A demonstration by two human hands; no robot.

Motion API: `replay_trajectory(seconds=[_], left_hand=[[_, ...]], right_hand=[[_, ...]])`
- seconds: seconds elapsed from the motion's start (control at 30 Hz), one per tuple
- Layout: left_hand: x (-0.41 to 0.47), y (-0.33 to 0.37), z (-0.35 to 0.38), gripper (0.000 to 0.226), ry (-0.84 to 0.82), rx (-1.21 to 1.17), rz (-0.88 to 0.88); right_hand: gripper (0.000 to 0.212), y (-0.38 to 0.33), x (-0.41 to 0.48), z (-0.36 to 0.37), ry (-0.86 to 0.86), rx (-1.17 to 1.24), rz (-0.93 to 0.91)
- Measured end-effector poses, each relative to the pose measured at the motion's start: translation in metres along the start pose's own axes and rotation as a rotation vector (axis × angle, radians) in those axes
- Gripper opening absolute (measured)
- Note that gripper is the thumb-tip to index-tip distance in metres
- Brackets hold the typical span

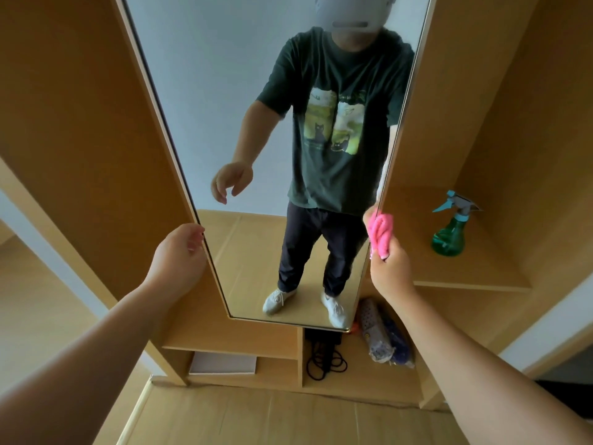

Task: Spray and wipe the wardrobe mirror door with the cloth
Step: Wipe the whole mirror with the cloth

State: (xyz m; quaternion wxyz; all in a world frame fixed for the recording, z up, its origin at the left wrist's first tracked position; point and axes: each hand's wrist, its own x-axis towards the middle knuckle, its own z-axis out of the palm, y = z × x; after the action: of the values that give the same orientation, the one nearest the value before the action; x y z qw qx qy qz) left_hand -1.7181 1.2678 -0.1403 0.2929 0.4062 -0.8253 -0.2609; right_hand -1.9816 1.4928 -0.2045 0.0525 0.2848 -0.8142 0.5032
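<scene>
The tall wardrobe mirror door (224, 101) fills the middle of the view and reflects me standing in front of it. My right hand (390, 268) grips a bunched pink cloth (380, 231) and holds it at the mirror's right edge, low down. At the mirror's left edge, my left hand (179, 255) hovers with its fingers curled and apart, holding nothing. A green spray bottle (449, 231) with a blue trigger stands on the wooden shelf (475, 277) to the right, out of either hand.
Wooden wardrobe panels flank the mirror on both sides. Below it are open compartments with a coiled black cable (325, 361), a white box (223, 364) and a patterned bundle (380, 332). Flattened cardboard (272, 419) covers the floor in front.
</scene>
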Motion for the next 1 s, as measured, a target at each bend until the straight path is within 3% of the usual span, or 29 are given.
replay_trajectory(seconds=[0.2, 0.43, 1.0], left_hand=[[0.024, -0.037, 0.011, 0.051, -0.054, 0.03, -0.12], [0.038, -0.066, 0.039, 0.052, -0.2, -0.014, -0.1], [0.035, -0.095, 0.063, 0.072, -0.264, -0.178, -0.085]], right_hand=[[0.023, 0.009, -0.009, 0.012, -0.013, 0.013, 0.079], [0.026, 0.023, -0.025, 0.028, 0.001, 0.015, 0.178], [0.02, 0.054, -0.037, 0.053, 0.054, -0.053, 0.292]])
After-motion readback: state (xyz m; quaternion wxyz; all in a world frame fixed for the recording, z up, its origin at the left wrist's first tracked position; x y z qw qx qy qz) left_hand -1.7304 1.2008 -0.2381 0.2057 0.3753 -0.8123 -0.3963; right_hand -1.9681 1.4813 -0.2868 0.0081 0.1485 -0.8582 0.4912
